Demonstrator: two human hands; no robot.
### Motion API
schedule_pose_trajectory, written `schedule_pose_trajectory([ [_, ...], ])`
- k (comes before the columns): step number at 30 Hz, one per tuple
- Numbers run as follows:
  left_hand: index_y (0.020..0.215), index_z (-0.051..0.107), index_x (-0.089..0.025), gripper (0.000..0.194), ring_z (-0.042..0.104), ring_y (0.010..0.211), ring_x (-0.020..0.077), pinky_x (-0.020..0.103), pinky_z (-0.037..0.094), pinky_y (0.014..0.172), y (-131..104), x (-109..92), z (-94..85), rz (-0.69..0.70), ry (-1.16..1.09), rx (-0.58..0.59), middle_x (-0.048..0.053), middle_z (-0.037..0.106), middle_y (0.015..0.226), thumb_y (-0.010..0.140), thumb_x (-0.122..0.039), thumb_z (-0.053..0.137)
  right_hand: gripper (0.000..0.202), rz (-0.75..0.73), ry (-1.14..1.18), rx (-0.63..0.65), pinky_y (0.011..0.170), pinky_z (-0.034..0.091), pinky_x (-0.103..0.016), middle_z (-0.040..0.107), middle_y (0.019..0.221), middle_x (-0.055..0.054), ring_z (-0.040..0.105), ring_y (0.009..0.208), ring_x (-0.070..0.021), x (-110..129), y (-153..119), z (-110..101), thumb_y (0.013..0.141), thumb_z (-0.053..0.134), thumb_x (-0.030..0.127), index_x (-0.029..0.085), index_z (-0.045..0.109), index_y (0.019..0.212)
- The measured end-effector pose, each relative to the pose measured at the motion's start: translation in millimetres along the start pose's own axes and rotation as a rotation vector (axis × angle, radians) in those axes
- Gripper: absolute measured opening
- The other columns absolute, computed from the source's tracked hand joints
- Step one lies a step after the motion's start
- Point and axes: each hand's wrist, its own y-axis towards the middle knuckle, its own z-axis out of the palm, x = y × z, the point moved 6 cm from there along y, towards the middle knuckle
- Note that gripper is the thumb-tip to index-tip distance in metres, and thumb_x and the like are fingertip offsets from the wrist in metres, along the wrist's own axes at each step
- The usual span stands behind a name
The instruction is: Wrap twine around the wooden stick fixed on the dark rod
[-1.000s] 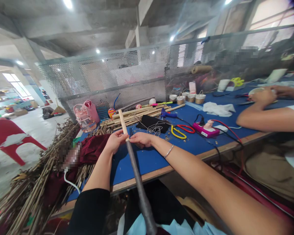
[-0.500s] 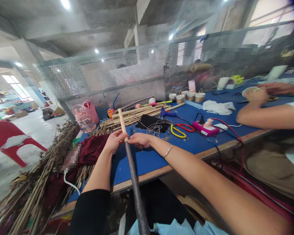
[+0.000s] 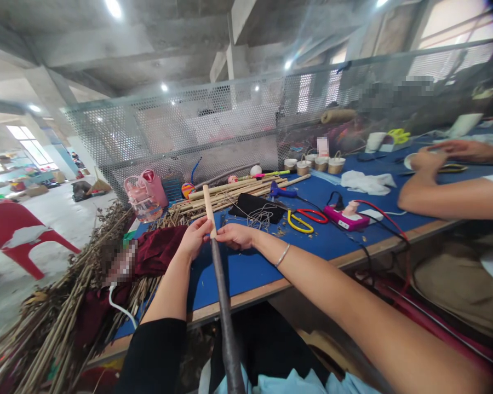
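A long dark rod rises from my lap over the front edge of the blue table, with a pale wooden stick at its far end. My left hand pinches the pale stick from the left, near where it meets the dark rod. From the right, the fingers of my right hand are closed on the same joint. Beyond my hands lie a bundle of pale sticks and a black cloth with loose grey cord on it.
Yellow-and-red-handled scissors, a blue glue gun and a magenta power strip lie right of my hands. A person's hands work at the far right. Dried stalks and dark red cloth are at left.
My hands and the stick sit slightly farther right and are otherwise nearly unchanged. The other person's hands at the far right have shifted a little.
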Motion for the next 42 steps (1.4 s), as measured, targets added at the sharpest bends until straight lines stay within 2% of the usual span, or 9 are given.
schedule_pose_trajectory([
  [3, 0.091, 0.058, -0.016, 0.043, 0.049, 0.049, 0.0050, 0.017, 0.037, 0.046, 2, 6, -3.9, -0.017, 0.039, -0.040, -0.004, 0.057, 0.068, 0.060, -0.042, 0.073, 0.036, -0.005, -0.019, -0.006, 0.028, 0.011, -0.016, 0.026, 0.037, 0.013, 0.017, 0.029, -0.0027, -1, 0, -4, 0.068, 0.067, 0.043, 0.013, 0.053, 0.082],
  [8, 0.076, 0.058, -0.015, 0.041, 0.040, 0.040, 0.0047, 0.017, 0.031, 0.041, -1, 12, 1.5, -0.067, 0.129, -0.007, -0.008, 0.043, 0.050, 0.058, -0.049, 0.072, 0.036, 0.000, -0.016, -0.010, 0.029, 0.012, -0.016, 0.027, 0.037, 0.013, 0.018, 0.029, -0.0023, -3, 0, -5, 0.068, 0.067, 0.044, 0.015, 0.045, 0.070],
  [15, 0.075, 0.061, -0.013, 0.040, 0.042, 0.042, 0.0060, 0.018, 0.029, 0.040, -4, 14, 6.3, -0.089, 0.262, 0.035, -0.003, 0.053, 0.054, 0.060, -0.048, 0.070, 0.038, 0.027, 0.018, 0.008, 0.029, 0.010, -0.016, 0.024, 0.037, 0.014, 0.015, 0.029, -0.0022, -6, 1, -5, 0.067, 0.068, 0.043, 0.017, 0.040, 0.071],
  [25, 0.079, 0.061, -0.014, 0.039, 0.041, 0.042, 0.0069, 0.019, 0.029, 0.041, -4, 13, 6.1, -0.082, 0.373, 0.018, -0.002, 0.052, 0.055, 0.064, -0.049, 0.065, 0.038, 0.041, -0.010, -0.002, 0.030, 0.010, -0.017, 0.025, 0.036, 0.014, 0.016, 0.029, -0.0022, -4, -1, -3, 0.066, 0.068, 0.044, 0.017, 0.043, 0.072],
  [28, 0.074, 0.060, -0.014, 0.035, 0.039, 0.040, 0.0076, 0.020, 0.028, 0.041, -4, 11, 5.8, -0.061, 0.425, -0.021, -0.004, 0.049, 0.050, 0.067, -0.048, 0.062, 0.039, 0.022, -0.037, -0.021, 0.029, 0.011, -0.017, 0.026, 0.036, 0.014, 0.017, 0.029, -0.0018, -4, 0, -4, 0.065, 0.068, 0.045, 0.017, 0.042, 0.069],
  [31, 0.069, 0.059, -0.015, 0.031, 0.047, 0.048, 0.0114, 0.021, 0.032, 0.045, -7, 10, 4.6, -0.014, 0.482, -0.114, 0.000, 0.055, 0.056, 0.070, -0.045, 0.060, 0.039, -0.001, -0.086, -0.063, 0.029, 0.012, -0.017, 0.027, 0.037, 0.013, 0.019, 0.029, -0.0017, -5, 2, -8, 0.063, 0.069, 0.044, 0.016, 0.041, 0.066],
  [36, 0.070, 0.056, -0.016, 0.033, 0.053, 0.049, 0.0150, 0.023, 0.033, 0.044, -26, 15, 5.4, -0.016, 0.515, -0.238, 0.003, 0.056, 0.056, 0.072, -0.049, 0.058, 0.031, 0.007, -0.140, -0.081, 0.030, 0.014, -0.018, 0.028, 0.040, 0.012, 0.021, 0.030, -0.0028, -12, 7, -15, 0.064, 0.066, 0.038, 0.015, 0.047, 0.071],
  [40, 0.085, 0.053, -0.018, 0.034, 0.055, 0.042, 0.0150, 0.023, 0.036, 0.039, -43, 23, 14.1, -0.060, 0.447, -0.234, 0.000, 0.055, 0.055, 0.074, -0.050, 0.056, 0.030, -0.009, -0.303, -0.089, 0.035, 0.020, -0.019, 0.034, 0.045, 0.009, 0.024, 0.034, -0.0038, -2, 8, -9, 0.074, 0.057, 0.042, 0.013, 0.054, 0.080],
  [42, 0.090, 0.049, -0.020, 0.031, 0.055, 0.043, 0.0135, 0.022, 0.039, 0.040, -49, 25, 17.6, -0.069, 0.395, -0.243, -0.001, 0.056, 0.058, 0.078, -0.048, 0.051, 0.031, -0.072, -0.562, -0.211, 0.044, 0.032, -0.021, 0.048, 0.055, 0.002, 0.038, 0.043, -0.0071, 18, -7, -6, 0.077, 0.054, 0.043, 0.013, 0.058, 0.084],
])
